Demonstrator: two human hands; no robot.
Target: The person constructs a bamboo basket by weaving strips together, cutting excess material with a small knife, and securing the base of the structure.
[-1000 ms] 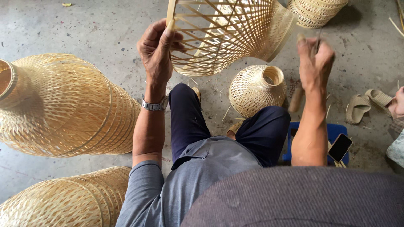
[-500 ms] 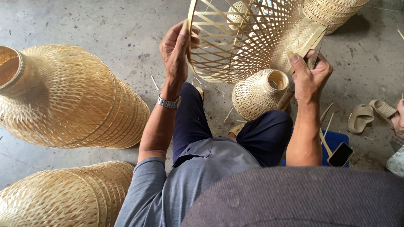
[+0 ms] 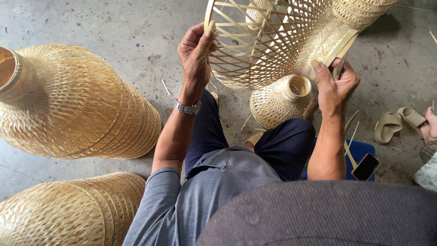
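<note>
An open-weave bamboo basket [image 3: 268,41] is held up in front of me, its wide mouth turned toward me. My left hand [image 3: 195,54] grips its rim on the left, thumb on the edge. My right hand [image 3: 334,84] is closed around a thin dark-bladed tool and a flat bamboo strip [image 3: 339,48] that curves against the basket's tightly woven right side. A watch [image 3: 189,108] sits on my left wrist. A small woven basket [image 3: 280,100] lies on the floor by my knees.
Two large woven bamboo baskets lie on the concrete floor at left, one [image 3: 73,100] above the other [image 3: 63,212]. A blue stool [image 3: 357,157] with a phone [image 3: 365,166] is at right. Sandals [image 3: 400,123] and another person's foot [image 3: 430,125] are at the far right.
The basket has come lower and nearer with its mouth turned toward me. My right hand moved from open air onto the basket's right side with the strip. My left hand kept hold of the rim.
</note>
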